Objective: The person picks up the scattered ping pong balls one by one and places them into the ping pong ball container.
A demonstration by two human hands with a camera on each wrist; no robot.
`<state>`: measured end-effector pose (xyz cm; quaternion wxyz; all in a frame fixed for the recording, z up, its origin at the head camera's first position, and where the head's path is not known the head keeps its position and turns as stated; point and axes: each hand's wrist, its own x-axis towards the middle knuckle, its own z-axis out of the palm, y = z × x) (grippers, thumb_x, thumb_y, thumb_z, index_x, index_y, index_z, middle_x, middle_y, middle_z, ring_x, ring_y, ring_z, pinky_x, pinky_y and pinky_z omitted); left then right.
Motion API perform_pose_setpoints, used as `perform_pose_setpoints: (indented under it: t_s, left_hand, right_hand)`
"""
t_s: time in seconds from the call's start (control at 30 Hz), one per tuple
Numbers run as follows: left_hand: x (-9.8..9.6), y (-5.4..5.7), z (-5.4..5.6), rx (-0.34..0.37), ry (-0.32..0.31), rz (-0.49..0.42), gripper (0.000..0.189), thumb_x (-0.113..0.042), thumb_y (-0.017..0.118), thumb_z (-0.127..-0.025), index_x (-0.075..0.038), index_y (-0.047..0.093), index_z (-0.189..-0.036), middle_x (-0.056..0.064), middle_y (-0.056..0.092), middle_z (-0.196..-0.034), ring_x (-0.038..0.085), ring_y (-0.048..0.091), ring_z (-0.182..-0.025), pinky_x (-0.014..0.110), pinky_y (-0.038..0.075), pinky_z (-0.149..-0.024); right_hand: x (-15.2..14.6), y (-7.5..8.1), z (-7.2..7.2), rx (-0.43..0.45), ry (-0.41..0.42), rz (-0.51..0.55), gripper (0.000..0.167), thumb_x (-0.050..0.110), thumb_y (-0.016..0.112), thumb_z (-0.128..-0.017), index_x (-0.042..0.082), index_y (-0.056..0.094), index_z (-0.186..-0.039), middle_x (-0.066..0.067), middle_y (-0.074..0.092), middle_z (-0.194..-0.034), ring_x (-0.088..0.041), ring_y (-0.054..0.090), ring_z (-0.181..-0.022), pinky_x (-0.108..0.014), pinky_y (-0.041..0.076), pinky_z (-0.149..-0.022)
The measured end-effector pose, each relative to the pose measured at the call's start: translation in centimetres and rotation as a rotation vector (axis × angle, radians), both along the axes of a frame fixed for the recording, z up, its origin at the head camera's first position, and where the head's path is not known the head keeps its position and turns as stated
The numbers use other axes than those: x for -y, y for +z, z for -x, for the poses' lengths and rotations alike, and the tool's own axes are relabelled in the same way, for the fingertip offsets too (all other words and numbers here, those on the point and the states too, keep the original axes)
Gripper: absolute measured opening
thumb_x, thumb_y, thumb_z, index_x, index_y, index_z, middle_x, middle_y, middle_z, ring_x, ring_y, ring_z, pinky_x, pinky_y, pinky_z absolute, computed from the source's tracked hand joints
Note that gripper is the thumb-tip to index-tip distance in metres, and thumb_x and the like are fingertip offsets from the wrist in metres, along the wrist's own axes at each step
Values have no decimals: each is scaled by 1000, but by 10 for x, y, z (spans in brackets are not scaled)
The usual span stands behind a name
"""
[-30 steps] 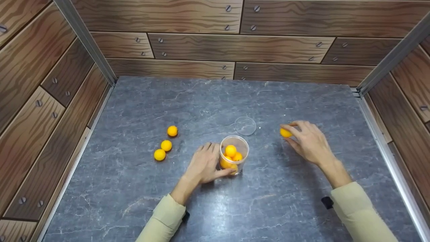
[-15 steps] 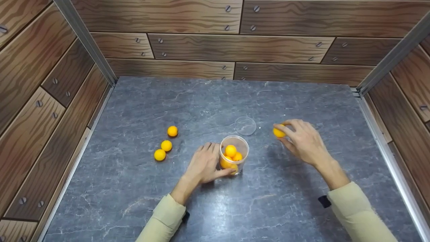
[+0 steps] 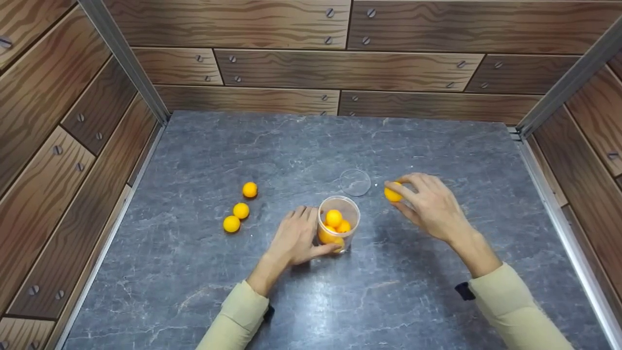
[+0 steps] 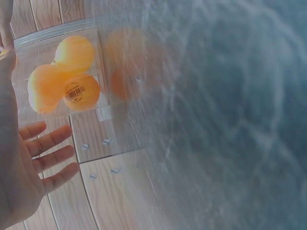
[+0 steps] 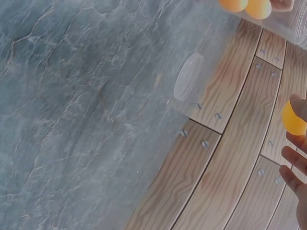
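Note:
A clear plastic jar (image 3: pixel 347 206) stands upright and uncovered on the tabletop, with several orange ping-pong balls (image 4: pixel 75 54) inside. My left hand (image 3: pixel 293 238) holds it from the left, thumb across the near side and fingers along the far side. To the jar's right, my right hand (image 3: pixel 431 206) pinches another orange ping-pong ball (image 3: pixel 392 192) between thumb and fingertips, above the table. That ball (image 5: pixel 293 118) also shows at the right edge of the right wrist view, with the other fingers spread below it.
A clear round lid (image 3: pixel 355 183) lies flat behind the jar. Left of the left hand, three loose ping-pong balls (image 3: pixel 241 210) form a slanted row on the grey marbled table (image 3: pixel 291 146). Wood-patterned walls (image 3: pixel 340 70) enclose the back and both sides.
My right hand has moved left toward the jar, carrying its ping-pong ball. The left hand, jar and loose balls stay in place.

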<state>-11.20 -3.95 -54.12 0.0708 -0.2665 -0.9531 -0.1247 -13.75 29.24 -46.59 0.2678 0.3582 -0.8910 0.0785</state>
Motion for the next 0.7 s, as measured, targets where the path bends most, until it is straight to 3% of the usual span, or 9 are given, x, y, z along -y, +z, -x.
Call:
perform_pose_setpoints:
  t_s: [0.7]
  left_hand:
    - [0,0,1,-18,-8,31,99,-91,45,-88,-5,55,-136,10,69,-123,26,65,-114,42,57,-101]
  right_hand:
    - [39,9,-9,-42,94,-4,47,28,89,-84,20,74,-127,-7,72,-112,-29,69,-104,-48,58,-94]
